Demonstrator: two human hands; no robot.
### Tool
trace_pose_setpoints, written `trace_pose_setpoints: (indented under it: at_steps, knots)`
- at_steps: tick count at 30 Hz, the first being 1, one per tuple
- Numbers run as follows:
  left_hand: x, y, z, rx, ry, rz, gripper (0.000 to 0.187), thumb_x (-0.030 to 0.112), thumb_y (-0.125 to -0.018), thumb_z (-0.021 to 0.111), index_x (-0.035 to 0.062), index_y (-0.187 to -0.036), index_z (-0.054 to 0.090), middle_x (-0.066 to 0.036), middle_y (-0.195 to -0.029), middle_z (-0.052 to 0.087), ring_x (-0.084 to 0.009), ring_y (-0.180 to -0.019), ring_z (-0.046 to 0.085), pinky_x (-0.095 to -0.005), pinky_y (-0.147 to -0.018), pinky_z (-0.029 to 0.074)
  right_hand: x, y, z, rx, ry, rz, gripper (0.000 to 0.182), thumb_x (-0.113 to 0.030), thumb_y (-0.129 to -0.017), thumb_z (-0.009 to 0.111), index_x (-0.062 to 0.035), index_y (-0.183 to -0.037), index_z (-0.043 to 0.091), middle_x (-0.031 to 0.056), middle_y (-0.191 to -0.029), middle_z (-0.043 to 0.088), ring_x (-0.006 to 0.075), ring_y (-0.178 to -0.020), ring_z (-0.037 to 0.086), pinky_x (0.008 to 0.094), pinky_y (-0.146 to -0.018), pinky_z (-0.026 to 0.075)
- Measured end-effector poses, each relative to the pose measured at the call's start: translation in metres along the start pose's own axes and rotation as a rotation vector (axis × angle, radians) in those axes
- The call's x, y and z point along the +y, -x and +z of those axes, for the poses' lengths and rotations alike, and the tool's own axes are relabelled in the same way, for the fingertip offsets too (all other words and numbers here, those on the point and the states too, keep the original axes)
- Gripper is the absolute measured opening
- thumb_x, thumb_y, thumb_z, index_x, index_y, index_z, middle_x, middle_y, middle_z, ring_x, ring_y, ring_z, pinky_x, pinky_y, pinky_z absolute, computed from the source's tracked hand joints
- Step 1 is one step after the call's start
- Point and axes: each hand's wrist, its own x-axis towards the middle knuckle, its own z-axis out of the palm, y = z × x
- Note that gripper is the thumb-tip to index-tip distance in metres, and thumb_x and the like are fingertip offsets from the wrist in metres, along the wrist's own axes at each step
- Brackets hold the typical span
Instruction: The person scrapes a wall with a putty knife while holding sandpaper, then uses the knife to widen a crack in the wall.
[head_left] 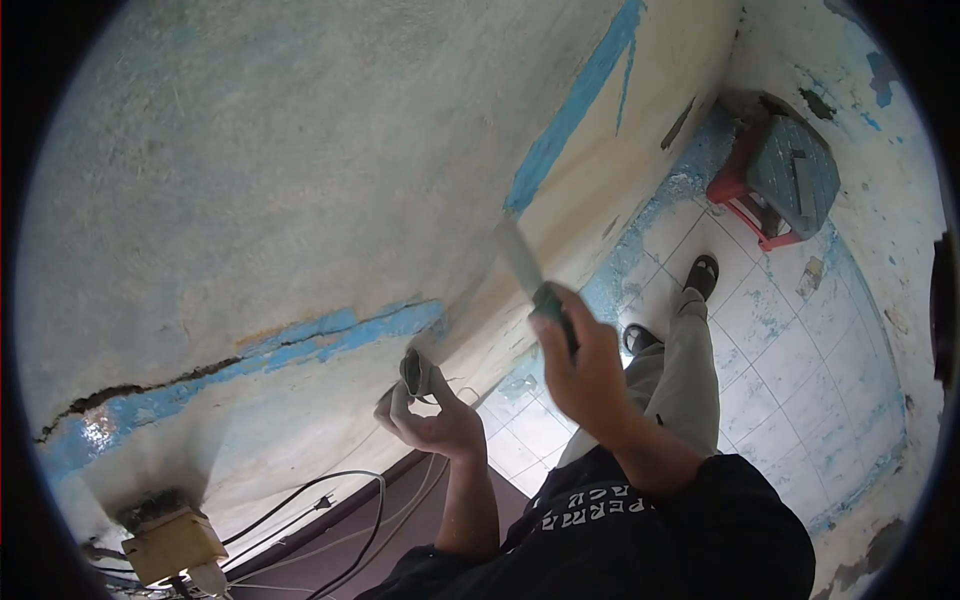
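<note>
My right hand (580, 375) is wrapped round the dark green handle of a scraper (521, 258). Its blade, slightly blurred, points up at the wall, with the tip near the lower end of a blue strip (562, 135). Lower left, my left hand (432, 415) is raised by the wall with bent fingers, gripping a small grey object with a dark oval face (411, 374); what it is I cannot tell. That hand is just below the right end of a blue band (375, 322), along which a dark crack (150, 388) runs.
A yellowish electrical box (175, 545) is on the wall at lower left, with black and white cables (375, 510) hanging nearby. A red plastic stool (765, 185) stands in the far corner. Blue and white debris speckles the tiled floor (780, 340) around my sandals.
</note>
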Motion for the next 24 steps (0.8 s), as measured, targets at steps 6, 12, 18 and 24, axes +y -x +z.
trace_pose_setpoints:
  at_steps: [6,12,18,24]
  knots:
    - [-0.004,-0.004,-0.003,-0.005,0.084,0.012,0.034,-0.004,-0.082,0.081,0.0027,-0.108,0.061,-0.007,-0.096,0.054,-0.0225,-0.087,0.052,-0.0357,-0.071,0.043,-0.011,-0.011,-0.008,-0.041,-0.049,0.086,0.038,-0.019,-0.1,0.062,0.0041,-0.131,0.057,0.0212,-0.077,0.069,0.0422,-0.073,0.073,0.0418,-0.065,0.054]
    - [0.001,-0.005,-0.001,0.02,0.144,-0.026,0.034,-0.004,-0.081,0.082,0.0042,-0.107,0.061,-0.005,-0.094,0.052,-0.0221,-0.086,0.05,-0.0376,-0.074,0.042,0.017,-0.007,0.011,0.123,-0.033,-0.134,0.039,-0.022,-0.102,0.062,0.0052,-0.129,0.057,0.0193,-0.073,0.067,0.0345,-0.065,0.072,0.0392,-0.058,0.05]
    - [0.003,-0.003,-0.002,0.024,0.106,-0.044,0.033,-0.004,-0.081,0.082,0.0038,-0.107,0.063,-0.006,-0.095,0.053,-0.0219,-0.087,0.051,-0.0368,-0.073,0.042,0.016,0.01,0.016,0.033,-0.025,-0.137,0.035,-0.02,-0.102,0.061,0.0052,-0.127,0.058,0.0192,-0.071,0.065,0.0376,-0.063,0.07,0.0404,-0.058,0.051]
    - [0.002,-0.006,-0.007,-0.021,0.069,0.009,0.03,-0.004,-0.082,0.082,0.0029,-0.106,0.064,-0.007,-0.098,0.053,-0.0204,-0.086,0.051,-0.0345,-0.072,0.044,-0.009,-0.042,-0.016,0.169,-0.038,0.034,0.032,-0.024,-0.102,0.061,-0.0025,-0.126,0.061,0.0244,-0.076,0.068,0.04,-0.076,0.074,0.0398,-0.059,0.051]
